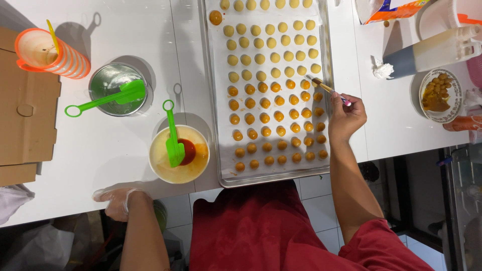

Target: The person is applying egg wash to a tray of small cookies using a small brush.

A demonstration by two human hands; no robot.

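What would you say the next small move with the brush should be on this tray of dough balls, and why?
Probably shift the brush in the right hand up to the pale ball just above its tip. The rows toward the person look glazed orange, the far rows of the tray are pale, and the brush sits at that boundary.

Green spatulas (174, 134); orange-striped cup (50, 52); pale and orange-glazed dough balls (273, 75).

Shiny metal tray (211, 100), glossy glazed dough balls (264, 103)
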